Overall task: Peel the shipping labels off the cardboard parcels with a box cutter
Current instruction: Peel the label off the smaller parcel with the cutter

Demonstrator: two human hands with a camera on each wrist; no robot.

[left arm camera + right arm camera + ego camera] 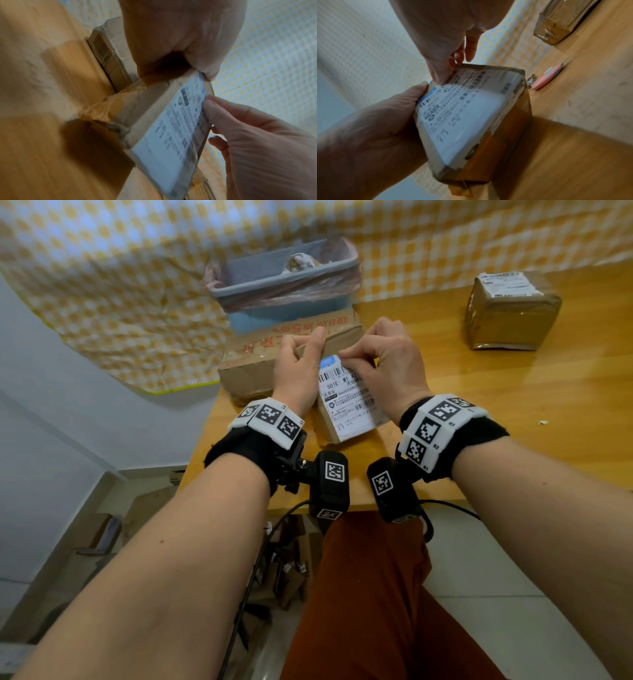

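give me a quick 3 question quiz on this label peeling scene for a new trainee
1. True or false: the right hand is holding the pink box cutter.
2. Which hand steadies the small parcel by its far end? A) left hand B) right hand C) neither
3. Fill in: the right hand's fingers are working at the far ____ of the shipping label.

Key
1. False. The cutter lies on the wooden table, apart from both hands.
2. A. The left hand grips the parcel's far end.
3. Edge. The fingertips pinch at the label's edge near its blue patch; whether it has lifted cannot be told.
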